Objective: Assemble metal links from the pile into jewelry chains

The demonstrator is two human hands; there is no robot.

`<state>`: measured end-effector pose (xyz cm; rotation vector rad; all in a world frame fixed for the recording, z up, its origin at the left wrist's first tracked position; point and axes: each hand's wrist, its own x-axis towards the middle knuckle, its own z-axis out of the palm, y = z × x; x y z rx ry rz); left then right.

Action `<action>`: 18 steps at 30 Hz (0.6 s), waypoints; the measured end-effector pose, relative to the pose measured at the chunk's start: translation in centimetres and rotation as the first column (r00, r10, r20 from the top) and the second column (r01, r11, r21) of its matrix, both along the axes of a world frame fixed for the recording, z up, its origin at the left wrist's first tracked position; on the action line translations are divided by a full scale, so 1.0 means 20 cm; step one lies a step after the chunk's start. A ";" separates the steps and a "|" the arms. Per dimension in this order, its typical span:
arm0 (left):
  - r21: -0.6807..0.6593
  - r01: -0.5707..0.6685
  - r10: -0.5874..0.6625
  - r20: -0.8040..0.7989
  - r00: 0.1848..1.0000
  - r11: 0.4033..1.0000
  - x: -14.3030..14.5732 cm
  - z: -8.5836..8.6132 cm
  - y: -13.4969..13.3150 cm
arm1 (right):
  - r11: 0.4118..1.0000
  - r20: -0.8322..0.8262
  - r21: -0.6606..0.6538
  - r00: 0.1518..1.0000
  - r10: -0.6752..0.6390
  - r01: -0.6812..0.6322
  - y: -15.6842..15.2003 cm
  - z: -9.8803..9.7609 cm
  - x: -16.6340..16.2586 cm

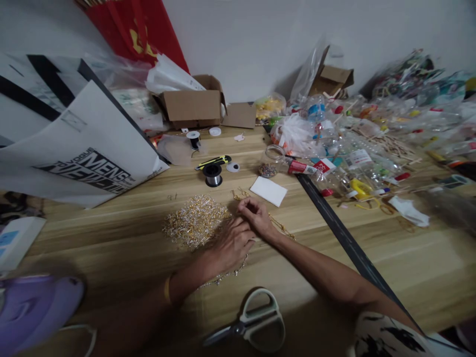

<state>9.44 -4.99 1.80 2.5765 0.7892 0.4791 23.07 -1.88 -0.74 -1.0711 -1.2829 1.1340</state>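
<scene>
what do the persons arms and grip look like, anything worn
The left grip and right grip are ungloved human hands. A narrow yellowish band sits near the left wrist. The right forearm is bare; its light sleeve has bold dark patterning.

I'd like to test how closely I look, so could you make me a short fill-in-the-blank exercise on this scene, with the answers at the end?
1. The left hand and right hand meet to the ____ of the heap of small gold and clear pieces.
2. The bag with a gold design, at the picture's top left, is mainly ____ in colour.
3. Near the picture's bottom edge lies a pair of ____.
4. The tabletop shows the grain of ____.

Missing words: right; red; scissors; wood.
</scene>
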 end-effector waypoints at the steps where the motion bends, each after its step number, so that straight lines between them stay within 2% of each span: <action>1: 0.005 -0.013 0.013 -0.004 1.000 1.000 0.02 -0.01 0.00 | 1.000 -0.004 -0.012 1.000 0.001 -0.001 0.00 0.01 0.00; 7: 0.022 -0.153 0.153 -0.002 0.988 0.988 0.13 -0.06 -0.01 | 0.997 -0.068 -0.056 0.996 0.056 -0.060 0.00 0.03 0.02; 14: 0.020 -0.229 0.229 -0.005 0.973 0.973 0.15 -0.10 -0.02 | 0.997 -0.075 -0.042 0.995 0.066 -0.069 0.01 0.03 0.03; 18: 0.018 -0.232 0.232 -0.007 0.973 0.972 0.16 -0.10 -0.02 | 0.997 -0.059 -0.033 0.996 0.069 -0.071 0.01 0.03 0.03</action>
